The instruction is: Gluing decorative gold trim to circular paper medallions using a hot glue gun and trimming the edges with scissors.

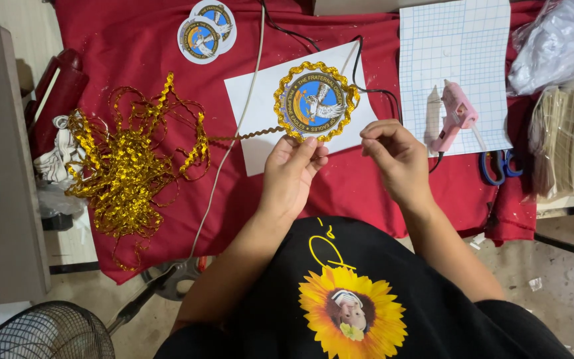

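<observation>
Left hand: the left hand (291,174) pinches the lower edge of the round blue-and-gold printed paper emblem (316,102), fingertips on its rim, so the disc stays flat and steady over the white paper sheet (255,100).
Right hand: the right hand (393,154) hovers just beside the emblem with fingers curled and thumb meeting forefinger; whether it pinches anything I cannot tell.
Emblem: circular, with a bird in the middle, ringed by wavy shiny gold ribbon trim (315,66); a tail of trim runs off its left side toward the loose heap of gold trim (131,163).
Glue gun: the pink hot-glue gun (456,116) rests on the blue-gridded white sheet (450,46), probably there to catch drips, near the right hand.
Table: a red cloth (127,40) covers the table; two untrimmed round emblems (206,32) lie at its far edge.
Scissors: blue-handled scissors (497,166) lie just beyond the glue gun.
</observation>
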